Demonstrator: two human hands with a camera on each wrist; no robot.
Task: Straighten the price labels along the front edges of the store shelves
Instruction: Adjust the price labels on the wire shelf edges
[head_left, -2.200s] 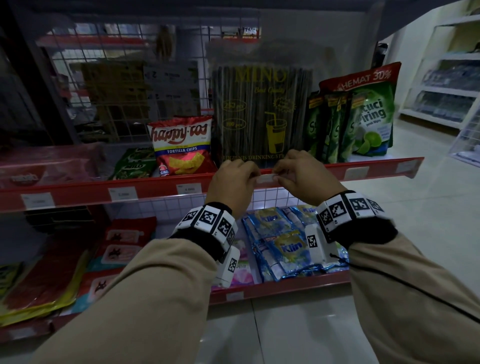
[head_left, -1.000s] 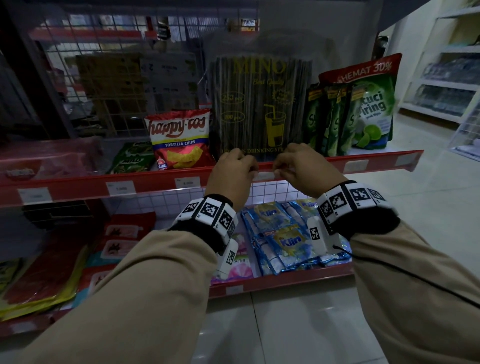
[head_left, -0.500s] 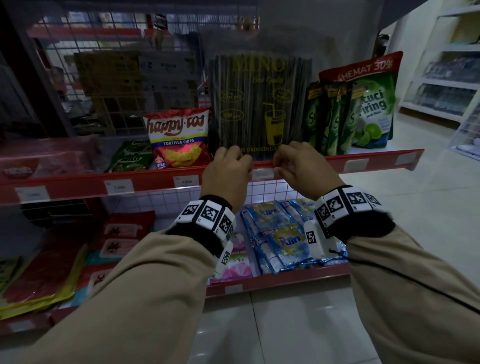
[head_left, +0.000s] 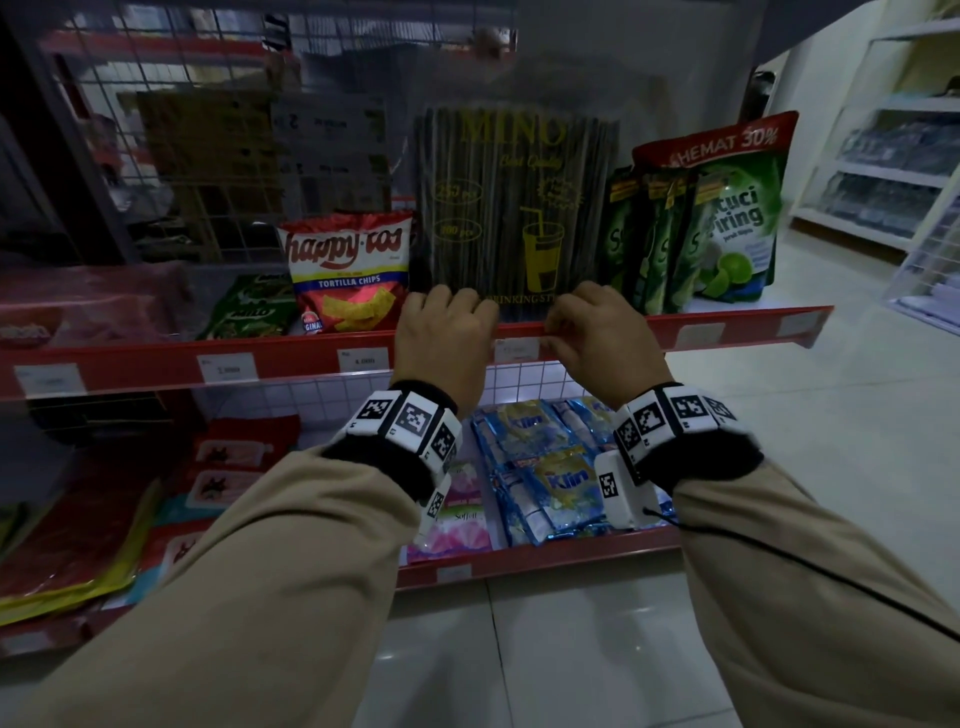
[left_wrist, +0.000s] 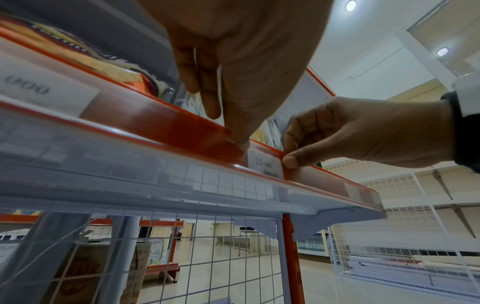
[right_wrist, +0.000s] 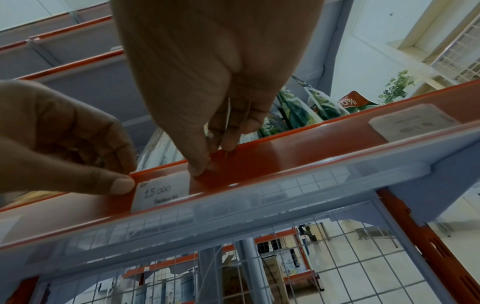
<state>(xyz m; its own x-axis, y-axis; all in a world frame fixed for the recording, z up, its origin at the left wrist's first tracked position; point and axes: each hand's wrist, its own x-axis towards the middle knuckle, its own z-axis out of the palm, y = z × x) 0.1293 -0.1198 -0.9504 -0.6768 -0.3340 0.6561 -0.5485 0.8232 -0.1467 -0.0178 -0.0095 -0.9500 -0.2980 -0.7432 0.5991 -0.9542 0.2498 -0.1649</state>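
Note:
A white price label (head_left: 517, 349) reading 15.000 sits in the red price rail (head_left: 296, 361) of the upper shelf, between my two hands. My left hand (head_left: 447, 332) hooks its fingers over the rail's top and presses its thumb (right_wrist: 122, 185) at the left edge of this label (right_wrist: 161, 193). My right hand (head_left: 597, 332) pinches the rail at the right edge of the label (left_wrist: 266, 165), with its thumb (left_wrist: 293, 160) in front and its fingers curled behind. The label looks level in the rail. Other white labels (head_left: 227, 366) (head_left: 363, 358) (head_left: 701, 335) sit along the same rail.
Behind the rail stand a pack of drinking straws (head_left: 514, 208), a tortilla chips bag (head_left: 348, 270) and green pouches (head_left: 701, 218). The lower shelf holds blue sachets (head_left: 540, 467) and red packs (head_left: 228, 457). A wire grid backs the shelves. White tiled floor (head_left: 831, 467) lies to the right.
Both hands have stayed on the same label. Their fingers have crept up over the rail's top edge, and more of the label now shows between the thumbs.

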